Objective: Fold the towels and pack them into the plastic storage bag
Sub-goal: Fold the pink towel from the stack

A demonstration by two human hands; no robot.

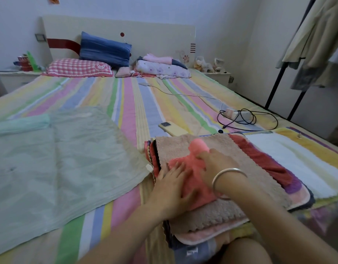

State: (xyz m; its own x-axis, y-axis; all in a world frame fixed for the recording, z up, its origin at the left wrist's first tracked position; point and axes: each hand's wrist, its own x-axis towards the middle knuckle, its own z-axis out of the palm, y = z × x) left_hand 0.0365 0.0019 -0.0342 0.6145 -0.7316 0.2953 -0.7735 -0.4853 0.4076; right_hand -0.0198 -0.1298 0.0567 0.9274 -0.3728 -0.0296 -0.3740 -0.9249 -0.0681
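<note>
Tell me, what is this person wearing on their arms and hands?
No sleeves or gloves show on either arm. The right hand has a plain round silver metal bangle on its wrist. The left hand and its wrist carry no jewellery that can be seen.

Left hand [172, 185] presses pink towel [192, 168] flat; right hand [215, 164] seemingly grips its fold.

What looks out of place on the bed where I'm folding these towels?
A yellow phone lies on the sheet just beyond the towel stack, and a power strip with a loose loop of black cable sits further right. Neither belongs with the folding; nothing looks spilled or damaged.
</note>
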